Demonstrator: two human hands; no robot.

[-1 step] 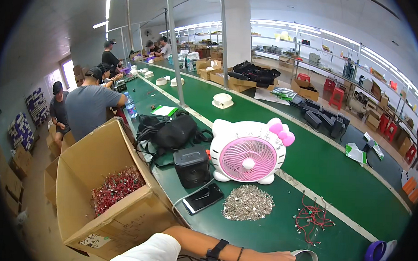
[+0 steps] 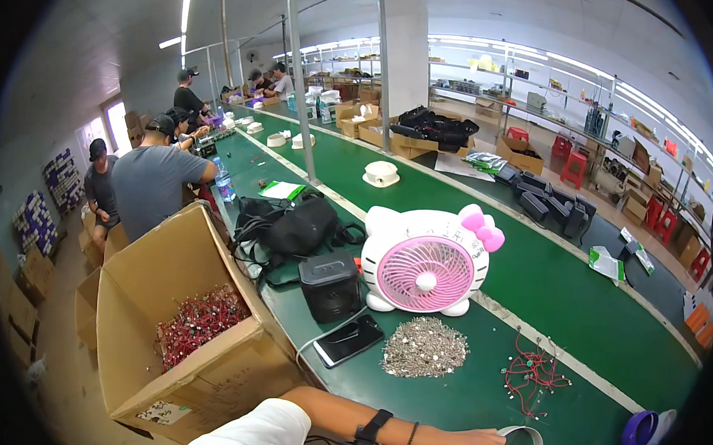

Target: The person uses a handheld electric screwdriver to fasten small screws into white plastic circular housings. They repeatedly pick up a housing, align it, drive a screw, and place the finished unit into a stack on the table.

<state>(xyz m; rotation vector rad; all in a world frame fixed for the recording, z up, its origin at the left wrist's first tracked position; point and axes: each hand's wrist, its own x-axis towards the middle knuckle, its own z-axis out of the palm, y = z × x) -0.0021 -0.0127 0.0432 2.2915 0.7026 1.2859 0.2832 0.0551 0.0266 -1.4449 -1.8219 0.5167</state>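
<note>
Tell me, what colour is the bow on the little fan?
The bow on the white fan is pink, matching its round pink grille; the head view shows it best.

Fan: a white and pink cat-shaped desk fan stands upright on the green table, with a pink bow on one ear.
Small parts: a grey heap of metal bits lies just in front of the fan.
Wires: a loose tangle of red wires lies to the right of the heap.
Phone: a dark phone lies flat, left of the heap.
Speaker: a black box speaker stands behind the phone.
Bag: a black bag lies behind the speaker.
Carton: an open cardboard box beside the table holds red wired parts.
People: workers sit along the far left side.
</note>
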